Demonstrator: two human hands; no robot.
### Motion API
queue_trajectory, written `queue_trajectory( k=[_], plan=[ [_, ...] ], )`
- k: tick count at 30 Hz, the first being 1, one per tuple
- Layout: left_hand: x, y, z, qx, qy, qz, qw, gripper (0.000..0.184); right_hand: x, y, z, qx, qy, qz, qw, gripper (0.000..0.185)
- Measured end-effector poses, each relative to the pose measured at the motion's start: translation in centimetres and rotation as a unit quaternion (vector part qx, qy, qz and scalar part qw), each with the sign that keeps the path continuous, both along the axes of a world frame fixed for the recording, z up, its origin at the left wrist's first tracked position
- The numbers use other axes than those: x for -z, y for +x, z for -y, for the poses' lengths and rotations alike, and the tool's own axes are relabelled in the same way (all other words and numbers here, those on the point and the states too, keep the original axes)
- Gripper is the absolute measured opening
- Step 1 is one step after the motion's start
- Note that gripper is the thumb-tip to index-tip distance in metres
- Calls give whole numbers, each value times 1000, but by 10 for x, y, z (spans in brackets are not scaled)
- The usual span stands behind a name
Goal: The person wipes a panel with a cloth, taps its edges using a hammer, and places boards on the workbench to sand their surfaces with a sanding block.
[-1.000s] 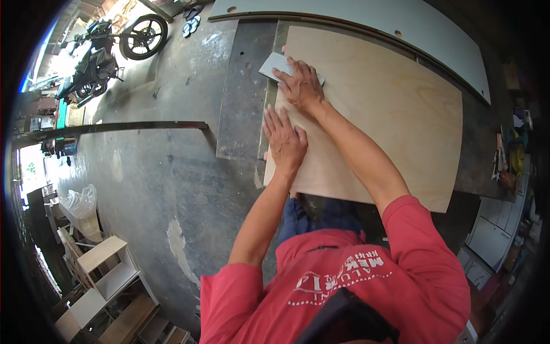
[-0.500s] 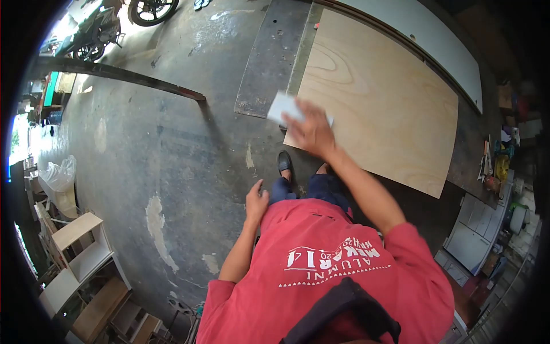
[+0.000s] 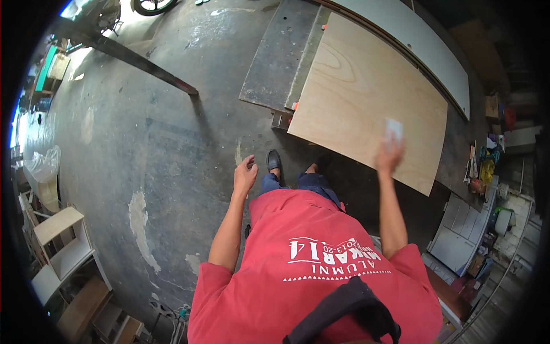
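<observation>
Blurred by motion, my right hand is over the near right part of a pale plywood panel. Its fingers are closed on a small white sheet that looks like sandpaper, which lies at or just above the wood; the exact contact is too smeared to tell. My left hand hangs over the floor near my left leg, fingers loosely bent and apart, holding nothing. The plywood rests on a dark workbench, with small orange-red pieces at its left edge.
A long white board runs along the panel's far side. Tools lie at the bench's right end. A dark metal post slants in at upper left. Wooden shelving stands at lower left, and a motorcycle wheel shows at the top.
My right hand has swept with the white sheet from the panel's left corner to its right part. My left hand has lifted slightly forward. The whole view has shifted a little.
</observation>
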State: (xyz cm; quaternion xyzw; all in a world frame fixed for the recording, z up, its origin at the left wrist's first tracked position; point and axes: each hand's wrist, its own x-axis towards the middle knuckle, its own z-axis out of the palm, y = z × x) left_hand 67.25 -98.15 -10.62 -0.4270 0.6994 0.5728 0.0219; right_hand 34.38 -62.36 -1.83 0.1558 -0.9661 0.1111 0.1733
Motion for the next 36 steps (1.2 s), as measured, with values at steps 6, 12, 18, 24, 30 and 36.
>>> queue_trajectory(
  k=[6,12,18,24,30,36],
  plan=[
    [-29,-78,-14,-3,105,-164,981,57,-34,116,164,-301,-39,87,949,51],
    [-81,-123,-17,82,10,-255,963,57,-14,70,13,-87,10,37,995,53],
    [-79,-126,-13,66,48,-256,963,55,3,22,-176,322,27,12,946,53],
    [-94,-148,-29,84,-108,-254,957,59,8,41,-66,99,-7,-21,995,53],
    [-97,-164,-37,57,-117,-276,952,61,-31,101,75,-192,-23,80,978,53],
    [-96,-145,-15,109,-61,-266,956,60,-24,58,-56,-41,17,32,999,53]
  ],
)
